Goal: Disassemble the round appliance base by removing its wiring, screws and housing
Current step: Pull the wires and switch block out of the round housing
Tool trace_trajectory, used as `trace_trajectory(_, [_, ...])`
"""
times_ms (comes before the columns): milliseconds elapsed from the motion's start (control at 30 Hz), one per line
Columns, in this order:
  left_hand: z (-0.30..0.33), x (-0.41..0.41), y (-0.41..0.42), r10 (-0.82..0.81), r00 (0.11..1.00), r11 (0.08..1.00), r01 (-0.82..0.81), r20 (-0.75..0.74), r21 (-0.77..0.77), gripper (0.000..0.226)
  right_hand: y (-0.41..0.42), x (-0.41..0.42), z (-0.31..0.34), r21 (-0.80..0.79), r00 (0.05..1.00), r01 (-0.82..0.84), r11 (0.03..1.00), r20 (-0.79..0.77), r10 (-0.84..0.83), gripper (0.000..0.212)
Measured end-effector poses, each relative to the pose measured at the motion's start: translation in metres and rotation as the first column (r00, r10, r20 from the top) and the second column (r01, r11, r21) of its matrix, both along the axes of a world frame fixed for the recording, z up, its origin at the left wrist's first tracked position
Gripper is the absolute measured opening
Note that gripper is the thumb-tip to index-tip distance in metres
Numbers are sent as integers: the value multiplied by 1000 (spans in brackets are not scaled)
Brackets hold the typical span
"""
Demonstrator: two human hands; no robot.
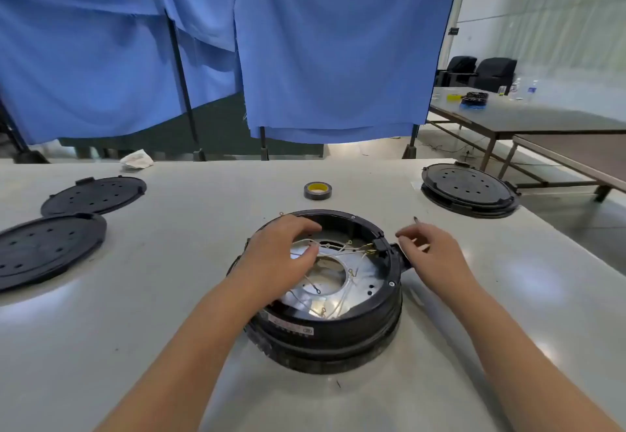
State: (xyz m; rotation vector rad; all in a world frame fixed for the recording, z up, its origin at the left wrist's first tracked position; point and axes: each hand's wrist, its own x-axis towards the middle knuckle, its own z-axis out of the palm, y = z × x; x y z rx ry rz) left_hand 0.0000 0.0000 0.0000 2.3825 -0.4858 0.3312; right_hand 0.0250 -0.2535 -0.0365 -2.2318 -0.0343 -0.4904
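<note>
- Our left hand (283, 252) reaches from the lower left over the near-left rim of the round appliance base (325, 296), forearm stretched across the white table (169, 296), wrist above the black housing wall.
- Its fingers curl down into the open cavity and thumb and forefinger pinch a strand of the pale wiring (325, 248), which runs from that pinch to the right toward the black connector block (381, 248) on the rim.
- Below the pinch lies the shiny metal plate (359, 282) with its round central hole, loose wire ends with ring terminals scattered over it.
- Our right hand (430, 252) hovers just outside the base, to the right of the connector block, palm down, fingers loosely bent; we cannot tell whether its fingertips pinch anything, as they are blurred.
- A small dark screw-like piece (415, 219) lies on the table just beyond the right hand's fingers.
- The base sits on the table between our two forearms, open side up.
- Beyond the left hand's grip stands a roll of black tape (317, 190); well to its left lie two black perforated covers (72, 218), and far off beyond the right hand another black round unit (469, 189) sits at the table's corner.
- Blue drapes (305, 42) hang behind the table.
</note>
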Motion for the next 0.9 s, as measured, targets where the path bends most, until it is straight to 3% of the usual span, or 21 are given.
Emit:
trace_trajectory(100, [-6,3,11,2,999,997,0,-35,71,27,7,-3,-1,196,995,-95,976,24,92,18])
trace_trajectory(167, [-10,2,18,9,997,996,-2,-78,87,23,15,-6,5,142,981,-192,971,42,188,16])
trace_trajectory(267, [-13,-1,17,40,998,996,-36,-47,84,17,21,-4,19,-73,959,-281,957,-46,279,14])
trace_trajectory(367, [-16,-3,14,51,999,995,-51,1,88,13,23,-2,30,-235,952,-300,924,-134,275,12])
trace_trajectory(500, [-18,-2,16,37,999,997,-38,11,70,11,25,1,46,-336,927,-363,869,-228,299,17])
trace_trajectory(633, [-18,-2,19,18,1000,998,-18,-3,54,11,30,3,51,-486,920,-392,781,-236,314,22])
trace_trajectory(900, [-13,-3,31,8,999,994,-2,-53,109,17,39,-5,43,-504,922,-385,773,-183,340,25])
